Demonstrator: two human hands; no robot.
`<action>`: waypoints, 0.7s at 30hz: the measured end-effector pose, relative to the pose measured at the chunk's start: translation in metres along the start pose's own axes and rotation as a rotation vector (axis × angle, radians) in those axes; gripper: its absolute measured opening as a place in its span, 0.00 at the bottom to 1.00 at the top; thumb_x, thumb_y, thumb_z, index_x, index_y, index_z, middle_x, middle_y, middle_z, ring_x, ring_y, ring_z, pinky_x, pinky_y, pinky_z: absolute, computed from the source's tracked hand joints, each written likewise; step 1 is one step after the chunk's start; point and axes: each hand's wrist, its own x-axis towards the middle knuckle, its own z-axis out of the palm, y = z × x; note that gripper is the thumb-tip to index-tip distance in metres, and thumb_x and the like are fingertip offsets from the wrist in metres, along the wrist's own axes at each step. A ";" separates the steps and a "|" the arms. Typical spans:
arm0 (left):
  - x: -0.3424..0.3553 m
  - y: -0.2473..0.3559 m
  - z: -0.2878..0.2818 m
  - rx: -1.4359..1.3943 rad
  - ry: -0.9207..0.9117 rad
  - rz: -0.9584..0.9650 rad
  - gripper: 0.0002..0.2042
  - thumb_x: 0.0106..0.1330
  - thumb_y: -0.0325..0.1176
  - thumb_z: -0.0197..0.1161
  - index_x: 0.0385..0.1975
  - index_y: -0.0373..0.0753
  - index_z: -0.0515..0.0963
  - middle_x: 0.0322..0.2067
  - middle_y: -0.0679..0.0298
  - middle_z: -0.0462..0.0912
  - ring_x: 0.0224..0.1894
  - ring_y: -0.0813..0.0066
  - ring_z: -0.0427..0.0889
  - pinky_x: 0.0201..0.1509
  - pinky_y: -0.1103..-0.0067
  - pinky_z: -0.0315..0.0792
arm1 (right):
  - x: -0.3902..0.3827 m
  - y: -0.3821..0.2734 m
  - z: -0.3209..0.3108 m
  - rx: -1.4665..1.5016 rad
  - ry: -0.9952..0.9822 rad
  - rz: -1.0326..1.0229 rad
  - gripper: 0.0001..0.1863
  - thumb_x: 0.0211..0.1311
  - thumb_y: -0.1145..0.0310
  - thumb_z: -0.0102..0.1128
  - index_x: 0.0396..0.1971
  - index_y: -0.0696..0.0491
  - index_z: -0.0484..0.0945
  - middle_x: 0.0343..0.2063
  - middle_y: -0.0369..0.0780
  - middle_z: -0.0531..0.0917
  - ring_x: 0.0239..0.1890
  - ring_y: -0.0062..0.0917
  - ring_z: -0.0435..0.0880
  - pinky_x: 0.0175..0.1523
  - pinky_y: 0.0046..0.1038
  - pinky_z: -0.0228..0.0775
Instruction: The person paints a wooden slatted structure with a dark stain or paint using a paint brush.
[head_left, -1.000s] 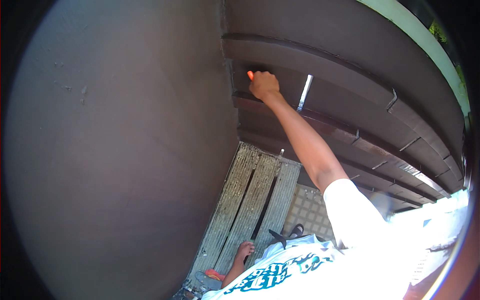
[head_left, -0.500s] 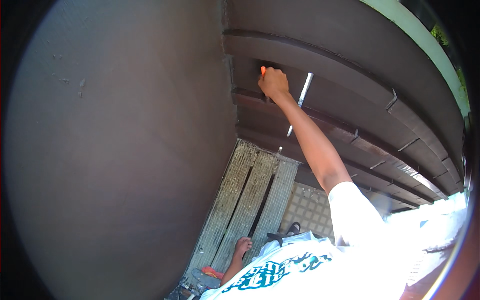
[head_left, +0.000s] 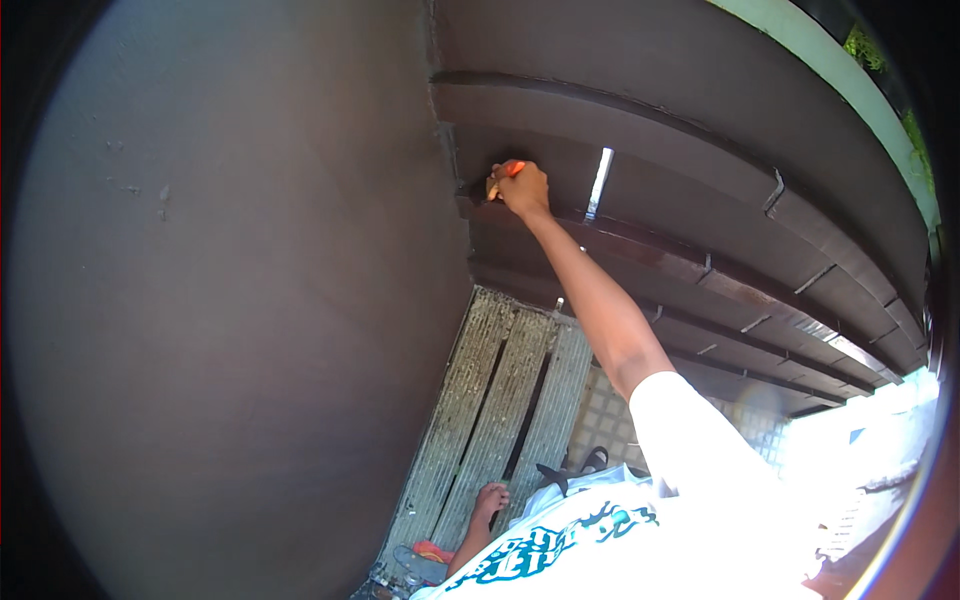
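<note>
My right arm stretches up and forward to the dark brown slatted panel. My right hand (head_left: 528,190) is closed round a paintbrush with an orange handle (head_left: 514,168). Its working end is at a recessed board above a brown rail (head_left: 640,242), near the corner with the broad brown wall (head_left: 250,300). The fingers hide part of it. Low down by my white shirt, my left hand (head_left: 490,498) is in front of weathered wooden planks (head_left: 465,400). Its fingers look curled, and whatever they may hold is too small to make out.
Brown rails and boards curve off to the right, with a bright narrow gap (head_left: 599,183) between boards. A reddish-orange item (head_left: 432,552) lies beside a clear round container (head_left: 418,568) below my left hand. A sandalled foot (head_left: 595,459) rests near patterned floor tiles (head_left: 603,405).
My right hand has moved slightly left and down towards the corner, and the orange handle has tilted from upright to slanting. My left hand has barely shifted; the view has moved a little.
</note>
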 end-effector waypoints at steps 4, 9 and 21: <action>0.012 -0.006 -0.004 0.116 0.013 -0.042 0.11 0.73 0.33 0.51 0.48 0.42 0.79 0.35 0.66 0.86 0.30 0.78 0.83 0.34 0.77 0.76 | -0.010 0.035 -0.056 -0.200 0.135 -0.129 0.13 0.69 0.60 0.63 0.35 0.54 0.88 0.27 0.41 0.89 0.32 0.30 0.90 0.43 0.32 0.79; 0.007 0.000 -0.002 0.150 -0.037 -0.009 0.11 0.73 0.35 0.53 0.48 0.41 0.79 0.35 0.65 0.86 0.31 0.78 0.83 0.35 0.77 0.76 | -0.055 0.086 -0.149 -0.042 0.192 -0.053 0.11 0.71 0.65 0.61 0.38 0.57 0.87 0.30 0.40 0.90 0.32 0.20 0.90 0.40 0.23 0.83; 0.031 0.033 0.012 0.294 -0.141 0.071 0.13 0.73 0.36 0.52 0.50 0.41 0.79 0.39 0.63 0.86 0.35 0.73 0.84 0.40 0.73 0.77 | -0.127 0.127 -0.314 -0.522 0.552 -0.125 0.11 0.68 0.62 0.62 0.32 0.55 0.84 0.27 0.48 0.84 0.33 0.49 0.85 0.40 0.43 0.76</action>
